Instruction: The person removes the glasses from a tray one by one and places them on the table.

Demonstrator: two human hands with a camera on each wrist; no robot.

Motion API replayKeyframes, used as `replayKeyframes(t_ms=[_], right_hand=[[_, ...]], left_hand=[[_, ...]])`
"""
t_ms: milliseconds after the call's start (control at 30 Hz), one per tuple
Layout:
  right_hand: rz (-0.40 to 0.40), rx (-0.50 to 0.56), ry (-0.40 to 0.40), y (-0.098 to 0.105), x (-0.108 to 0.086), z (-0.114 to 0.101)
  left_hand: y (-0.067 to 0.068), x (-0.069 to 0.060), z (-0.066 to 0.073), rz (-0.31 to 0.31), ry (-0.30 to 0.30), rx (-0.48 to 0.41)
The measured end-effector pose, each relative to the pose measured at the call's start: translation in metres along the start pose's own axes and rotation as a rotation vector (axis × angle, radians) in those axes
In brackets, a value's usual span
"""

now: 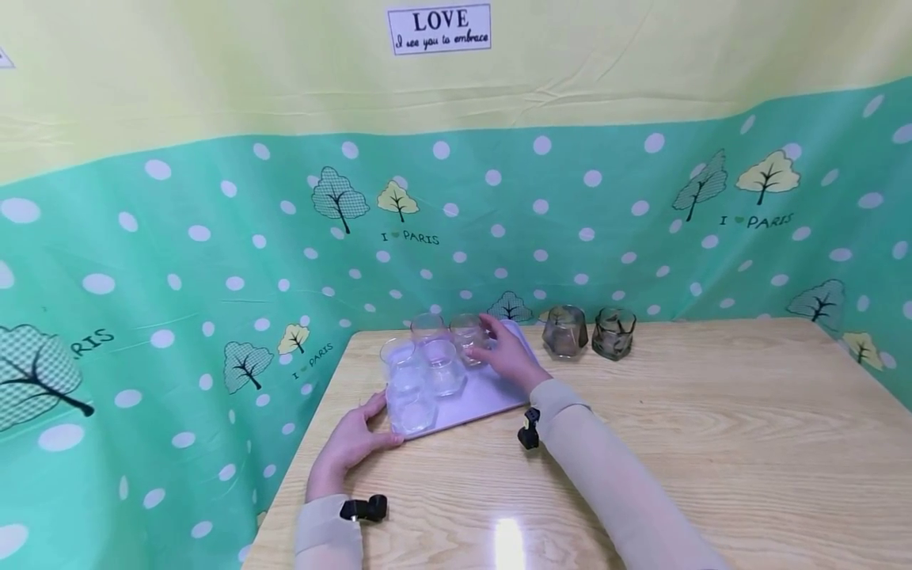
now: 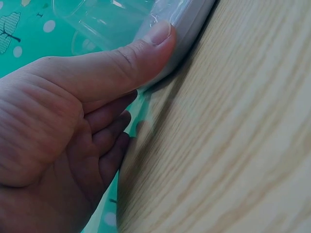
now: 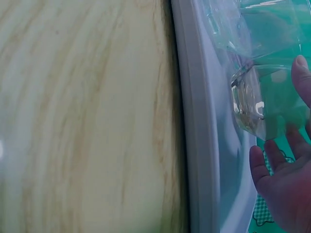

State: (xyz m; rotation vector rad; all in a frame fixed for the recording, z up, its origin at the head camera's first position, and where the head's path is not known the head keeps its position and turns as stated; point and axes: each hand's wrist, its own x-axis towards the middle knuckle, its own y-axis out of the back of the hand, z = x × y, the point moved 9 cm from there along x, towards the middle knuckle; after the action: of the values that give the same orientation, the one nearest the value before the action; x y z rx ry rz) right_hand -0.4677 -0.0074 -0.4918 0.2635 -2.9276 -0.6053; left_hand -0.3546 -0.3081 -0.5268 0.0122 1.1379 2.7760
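Note:
A pale lilac tray [image 1: 492, 393] lies near the back left of the wooden table, bearing several clear drinking glasses. My left hand [image 1: 354, 438] holds its front left corner; in the left wrist view the thumb [image 2: 146, 48] presses the rim while the other fingers curl beside the corner. With thumb and fingers on its opposite sides, my right hand [image 1: 507, 354] grips a clear glass [image 1: 466, 339] at the tray's back. That glass [image 3: 257, 102] shows faceted sides in the right wrist view, close to another clear glass. Whether its base touches the tray is unclear.
Two dark tinted glasses, one smoky [image 1: 565, 332] and one patterned [image 1: 613, 333], stand right of the tray by the table's back edge. A green and yellow curtain [image 1: 499, 198] hangs behind the table [image 1: 712, 419] and along its left side.

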Motion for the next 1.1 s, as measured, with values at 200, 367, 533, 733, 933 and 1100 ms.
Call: replayKeyframes(t_ms=[200,367,533,733,933,1100], right_hand=[[-0.007,-0.02,-0.006,-0.002,0.001,-0.004],[-0.002,-0.021,-0.013,-0.002,0.004,-0.008],[-0.003,-0.015,-0.016,-0.003,0.006,-0.01],[-0.008,0.001,-0.031,-0.004,0.007,-0.01],[-0.004,-0.009,-0.036,-0.001,0.006,-0.013],[-0.014,-0.031,-0.064,0.002,0.004,-0.013]], left_hand=[[0.0,0.0,0.001,0.003,-0.006,-0.003],[-0.001,0.0,0.0,-0.004,0.0,-0.003],[-0.001,0.0,0.0,-0.002,0.009,-0.005],[0.0,-0.001,0.002,-0.004,0.001,-0.003],[0.0,0.0,0.002,-0.004,-0.003,-0.003],[-0.001,0.0,0.001,-0.006,-0.001,-0.006]])
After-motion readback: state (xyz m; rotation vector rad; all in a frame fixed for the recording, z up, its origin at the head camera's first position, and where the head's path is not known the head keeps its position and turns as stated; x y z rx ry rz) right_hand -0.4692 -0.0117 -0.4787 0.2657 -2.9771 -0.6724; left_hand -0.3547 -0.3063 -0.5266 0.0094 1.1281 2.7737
